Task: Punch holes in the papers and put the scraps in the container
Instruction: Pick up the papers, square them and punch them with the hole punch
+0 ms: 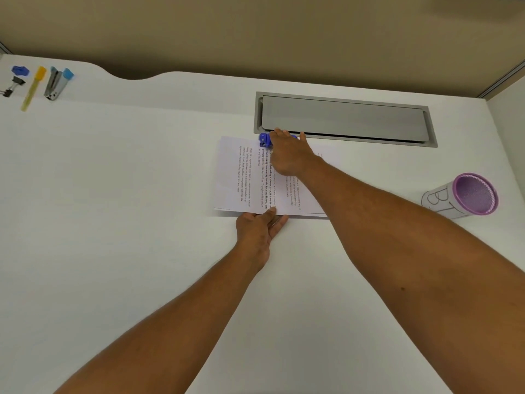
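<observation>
A stack of printed white papers (244, 177) lies on the white desk, text running sideways. A blue hole punch (264, 140) sits at the papers' far edge, mostly covered by my right hand (289, 155), which rests palm down on top of it. My left hand (257, 227) pinches the papers' near edge, thumb on top and fingers underneath. A purple mesh container (474, 194) with a white paper wrap lies tilted on the desk at the right, its open mouth toward me. No scraps are visible.
A grey cable hatch (343, 118) is set into the desk just beyond the punch. At the far left lie a blue-capped stapler (56, 82), a yellow pen (33, 88), a black binder clip (12, 85) and a small blue object (20, 71).
</observation>
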A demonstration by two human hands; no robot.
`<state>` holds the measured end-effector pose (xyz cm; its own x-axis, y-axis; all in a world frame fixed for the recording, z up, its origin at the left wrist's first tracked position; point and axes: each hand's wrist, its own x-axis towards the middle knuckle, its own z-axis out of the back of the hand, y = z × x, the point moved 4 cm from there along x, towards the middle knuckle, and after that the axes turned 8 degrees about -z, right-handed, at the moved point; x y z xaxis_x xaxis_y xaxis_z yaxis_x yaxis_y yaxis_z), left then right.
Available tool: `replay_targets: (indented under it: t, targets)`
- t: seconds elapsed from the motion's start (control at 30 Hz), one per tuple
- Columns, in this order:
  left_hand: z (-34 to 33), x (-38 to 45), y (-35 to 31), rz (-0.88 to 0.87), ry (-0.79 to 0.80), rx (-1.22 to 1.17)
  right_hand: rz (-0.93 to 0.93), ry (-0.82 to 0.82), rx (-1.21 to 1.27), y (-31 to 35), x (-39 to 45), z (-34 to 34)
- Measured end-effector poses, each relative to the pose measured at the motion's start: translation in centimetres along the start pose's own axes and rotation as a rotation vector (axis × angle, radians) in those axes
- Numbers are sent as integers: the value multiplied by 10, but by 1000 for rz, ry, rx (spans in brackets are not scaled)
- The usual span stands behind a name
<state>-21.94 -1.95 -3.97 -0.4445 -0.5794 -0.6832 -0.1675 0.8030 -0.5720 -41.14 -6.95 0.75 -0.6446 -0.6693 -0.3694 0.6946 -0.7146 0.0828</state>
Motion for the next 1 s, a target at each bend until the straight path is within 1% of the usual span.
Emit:
replay_targets:
  t: [0.23, 0.37, 0.63, 1.0]
  targets:
    - [1, 1, 1, -4, 5, 1, -4, 24, 10, -5, 10, 0]
    - [0, 1, 1, -4, -1, 6, 10, 9, 2, -3, 9, -1]
    - [-1, -2, -1, -12, 20, 10, 76, -87, -78, -6, -6, 2]
    - [2, -5, -1, -5, 7, 4, 63, -64, -56, -3, -14, 0]
